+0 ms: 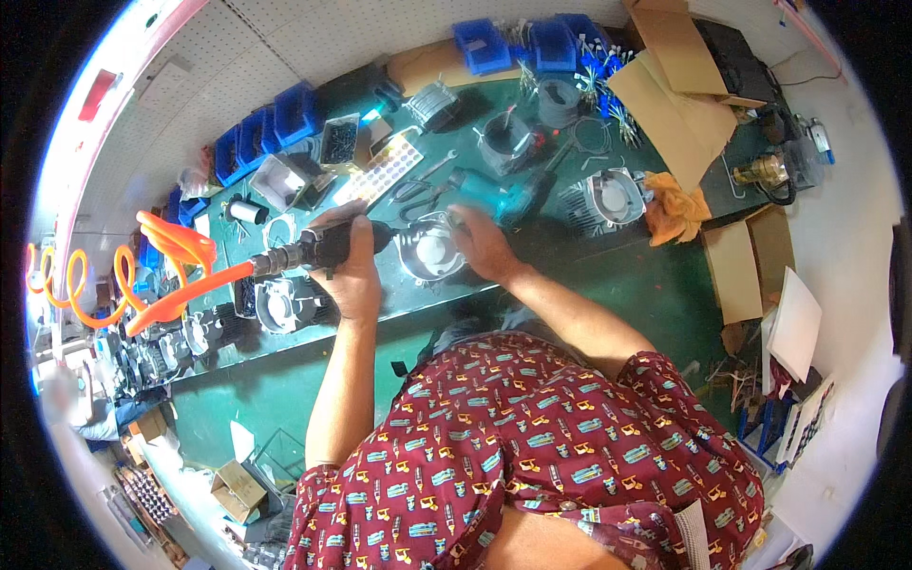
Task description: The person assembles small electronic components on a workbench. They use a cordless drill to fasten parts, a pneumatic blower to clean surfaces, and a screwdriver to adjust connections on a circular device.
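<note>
My left hand [356, 280] is closed around a black air tool [328, 245], whose near end joins an orange coiled hose [204, 290]. The tool's front end points right, toward a round silver metal housing [432, 253] with a pale disc in its middle. My right hand [484, 245] grips that housing by its right rim, at the bench's front edge. Whether the tool's tip touches the housing I cannot tell. Just beyond my right hand lies a teal power tool [494, 195]. A similar finned housing [608, 199] sits farther right, beside an orange cloth [674, 209].
More housings [285, 304] line the green bench at left. Blue bins [293, 114] and a tray of screws [339, 142] stand behind. A wrench [439, 163] and a black pot [505, 141] lie beyond my hands. Cardboard [674, 114] leans at the back right.
</note>
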`<state>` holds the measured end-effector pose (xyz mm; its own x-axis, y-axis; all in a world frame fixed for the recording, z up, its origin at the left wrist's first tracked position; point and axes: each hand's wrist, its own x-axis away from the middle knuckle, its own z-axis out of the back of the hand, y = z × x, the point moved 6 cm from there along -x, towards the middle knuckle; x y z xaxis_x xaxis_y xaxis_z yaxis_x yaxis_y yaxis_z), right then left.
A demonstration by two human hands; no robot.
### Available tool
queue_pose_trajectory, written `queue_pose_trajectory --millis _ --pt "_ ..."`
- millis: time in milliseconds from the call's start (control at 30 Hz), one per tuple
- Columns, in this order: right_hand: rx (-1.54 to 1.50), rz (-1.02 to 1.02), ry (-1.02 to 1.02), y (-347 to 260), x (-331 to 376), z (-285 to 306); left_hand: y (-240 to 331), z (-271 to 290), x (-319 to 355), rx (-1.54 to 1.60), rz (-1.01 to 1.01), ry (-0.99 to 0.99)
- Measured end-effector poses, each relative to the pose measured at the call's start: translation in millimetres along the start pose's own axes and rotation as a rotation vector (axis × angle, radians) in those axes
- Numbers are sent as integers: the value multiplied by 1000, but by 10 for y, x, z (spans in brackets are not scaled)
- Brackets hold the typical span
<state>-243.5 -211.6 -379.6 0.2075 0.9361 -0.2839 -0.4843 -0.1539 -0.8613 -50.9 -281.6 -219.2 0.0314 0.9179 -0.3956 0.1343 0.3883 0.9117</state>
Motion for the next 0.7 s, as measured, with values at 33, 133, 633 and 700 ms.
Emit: queue_pose_trajectory --millis 33,133,633,700 --pt "3 2 -2 -28 -3 16 -6 4 2 7 -5 -3" --pt "2 10 12 -36 4 25 53 -71 44 -29 -19 -72" --pt "72 99 19 -302 -6 -407 190 -55 -285 -211 183 -185" --pt "78 138 34 -344 -5 -460 113 23 -308 -259 161 -188"
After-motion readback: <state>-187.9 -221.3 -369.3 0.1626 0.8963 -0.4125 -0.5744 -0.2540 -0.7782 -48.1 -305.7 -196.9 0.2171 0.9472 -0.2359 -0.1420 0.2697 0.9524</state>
